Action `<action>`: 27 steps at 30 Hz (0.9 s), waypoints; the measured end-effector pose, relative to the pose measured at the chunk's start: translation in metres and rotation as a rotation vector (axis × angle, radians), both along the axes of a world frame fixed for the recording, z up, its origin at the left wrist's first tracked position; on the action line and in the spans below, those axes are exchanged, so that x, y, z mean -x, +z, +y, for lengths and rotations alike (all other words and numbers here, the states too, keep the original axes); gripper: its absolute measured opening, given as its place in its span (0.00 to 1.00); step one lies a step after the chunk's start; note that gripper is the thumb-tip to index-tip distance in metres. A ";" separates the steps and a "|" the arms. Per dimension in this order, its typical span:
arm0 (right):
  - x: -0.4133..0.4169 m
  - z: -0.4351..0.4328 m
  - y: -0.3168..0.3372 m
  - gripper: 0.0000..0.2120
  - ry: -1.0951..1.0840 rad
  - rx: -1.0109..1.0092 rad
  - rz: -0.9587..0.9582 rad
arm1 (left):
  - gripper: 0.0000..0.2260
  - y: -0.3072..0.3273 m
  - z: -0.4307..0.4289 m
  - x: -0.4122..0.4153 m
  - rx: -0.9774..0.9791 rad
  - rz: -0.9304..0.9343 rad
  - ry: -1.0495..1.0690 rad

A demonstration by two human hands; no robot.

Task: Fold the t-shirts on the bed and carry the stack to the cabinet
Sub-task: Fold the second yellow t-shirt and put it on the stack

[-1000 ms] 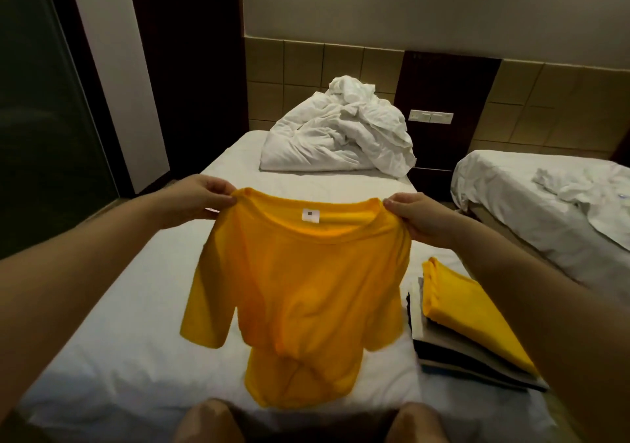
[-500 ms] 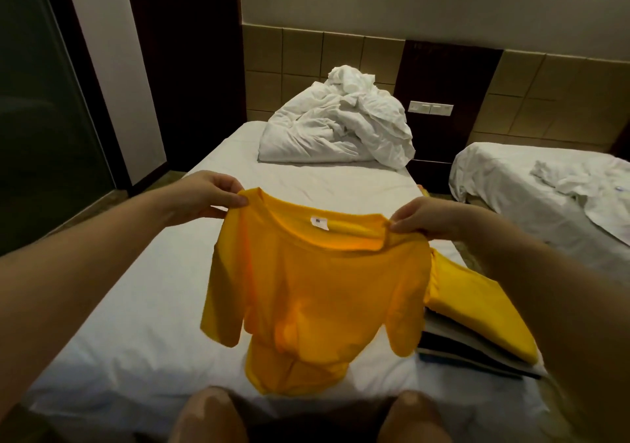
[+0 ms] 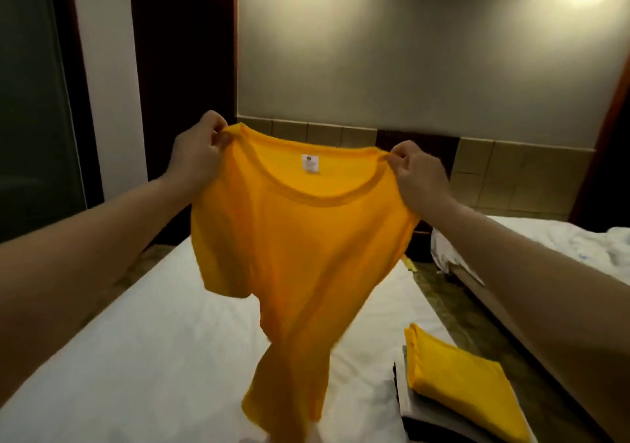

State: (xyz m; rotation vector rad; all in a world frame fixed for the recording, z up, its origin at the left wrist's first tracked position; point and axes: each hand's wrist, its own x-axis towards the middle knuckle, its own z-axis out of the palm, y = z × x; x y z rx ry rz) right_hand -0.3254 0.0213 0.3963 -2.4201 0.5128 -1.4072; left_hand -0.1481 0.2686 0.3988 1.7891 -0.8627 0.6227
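Pinching orange cotton t-shirt (image 3: 300,255) by shoulders with left hand (image 3: 196,156) and right hand (image 3: 417,173), now lifted higher; probably shaking out before folding.

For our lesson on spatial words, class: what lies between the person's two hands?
In the head view, the collar of the yellow t-shirt, with its white label, spans between the left hand and the right hand.

The left hand (image 3: 196,156) and right hand (image 3: 419,177) are bare, forearms (image 3: 102,238) too.
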 end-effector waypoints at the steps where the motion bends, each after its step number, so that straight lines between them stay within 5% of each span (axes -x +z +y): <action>1: 0.002 -0.002 0.015 0.14 -0.047 0.026 -0.037 | 0.12 0.010 0.002 -0.001 -0.001 -0.047 0.041; 4: 0.015 -0.007 0.054 0.17 -0.105 0.035 -0.201 | 0.13 0.035 0.012 -0.001 -0.019 -0.183 0.054; 8: 0.023 -0.012 0.055 0.16 -0.196 0.231 0.082 | 0.12 0.033 0.019 0.003 -0.307 -0.408 0.087; 13: 0.024 -0.017 0.049 0.15 -0.096 0.106 0.053 | 0.13 0.028 0.022 0.006 -0.333 -0.514 0.166; 16: 0.026 -0.016 0.047 0.16 0.042 -0.118 -0.118 | 0.14 0.023 0.021 0.002 -0.334 -0.441 0.136; 20: 0.026 -0.020 0.046 0.11 0.257 -0.401 -0.083 | 0.12 0.036 0.019 0.004 -0.332 -0.185 -0.005; 24: 0.020 -0.018 0.032 0.14 0.358 -0.710 0.054 | 0.08 0.030 0.016 0.010 -0.267 0.341 -0.232; 27: 0.012 -0.015 0.011 0.23 0.310 -1.018 -0.017 | 0.20 0.010 0.010 0.020 -0.087 0.758 -0.227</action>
